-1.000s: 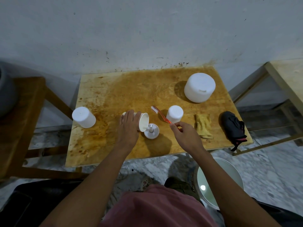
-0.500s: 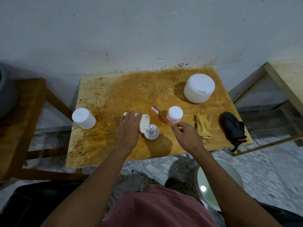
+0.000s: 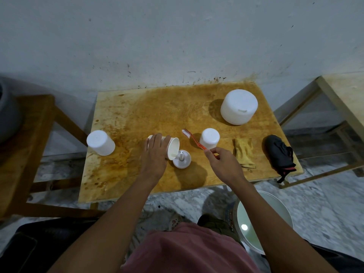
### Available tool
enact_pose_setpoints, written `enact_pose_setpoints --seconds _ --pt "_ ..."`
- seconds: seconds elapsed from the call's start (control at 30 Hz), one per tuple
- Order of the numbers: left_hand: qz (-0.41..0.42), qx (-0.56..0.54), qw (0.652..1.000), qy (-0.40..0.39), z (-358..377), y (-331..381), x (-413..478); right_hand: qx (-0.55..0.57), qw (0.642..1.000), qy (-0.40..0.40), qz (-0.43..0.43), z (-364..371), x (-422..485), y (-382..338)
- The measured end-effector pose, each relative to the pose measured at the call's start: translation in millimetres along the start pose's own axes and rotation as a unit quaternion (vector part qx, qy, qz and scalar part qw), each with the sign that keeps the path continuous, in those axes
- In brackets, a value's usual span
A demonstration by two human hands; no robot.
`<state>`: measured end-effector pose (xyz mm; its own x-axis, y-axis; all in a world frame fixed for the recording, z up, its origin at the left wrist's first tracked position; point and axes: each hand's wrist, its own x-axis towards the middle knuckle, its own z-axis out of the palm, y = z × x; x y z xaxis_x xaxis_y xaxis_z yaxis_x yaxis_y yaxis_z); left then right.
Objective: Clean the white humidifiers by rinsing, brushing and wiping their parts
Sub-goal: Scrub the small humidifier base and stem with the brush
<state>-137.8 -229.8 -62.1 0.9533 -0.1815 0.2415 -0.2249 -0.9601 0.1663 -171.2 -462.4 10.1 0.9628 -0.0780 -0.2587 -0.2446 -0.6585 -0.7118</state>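
Fingers (image 3: 158,139) of the left hand (image 3: 155,156) curl round a smooth white cup (image 3: 175,146) tipped over a round white base (image 3: 185,162); the right hand (image 3: 223,164) pinches a thin orange toothbrush (image 3: 194,139).

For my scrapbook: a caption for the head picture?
Left hand holds a tipped cup on the table; right hand holds a toothbrush.

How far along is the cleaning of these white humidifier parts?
Early, it seems. Nothing looks clearly finished; the big tank and the far-left cup stand apart. In hand: the left hand holds a tipped cup, the right hand pinches a toothbrush, bristles outside it. Left: brushing, then wiping; the yellow cloth lies aside.
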Motion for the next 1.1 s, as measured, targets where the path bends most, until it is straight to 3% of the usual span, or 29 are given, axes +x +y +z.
enact_pose_setpoints --seconds 0.3,0.57,0.77,0.93,1.1 --pt "-0.003 -0.014 1.000 0.013 -0.5 -0.4 -0.9 -0.002 1.000 -0.004 0.006 0.9 -1.0 2.2" --pt "-0.114 -0.141 0.983 0.015 -1.9 -6.2 1.7 0.032 0.999 -0.005 0.027 6.2 -1.2 9.0" --pt "-0.265 -0.269 0.925 0.041 -9.4 -8.9 16.7 0.037 0.998 -0.021 0.042 7.1 -3.3 13.6" --pt "-0.365 -0.430 0.824 0.050 -2.6 -7.7 29.6 -0.006 0.999 -0.033 0.041 10.9 -4.3 17.9" --pt "-0.387 -0.436 0.811 0.042 6.1 -5.3 28.5 -0.046 0.998 -0.040 0.035 14.8 -6.0 22.1"
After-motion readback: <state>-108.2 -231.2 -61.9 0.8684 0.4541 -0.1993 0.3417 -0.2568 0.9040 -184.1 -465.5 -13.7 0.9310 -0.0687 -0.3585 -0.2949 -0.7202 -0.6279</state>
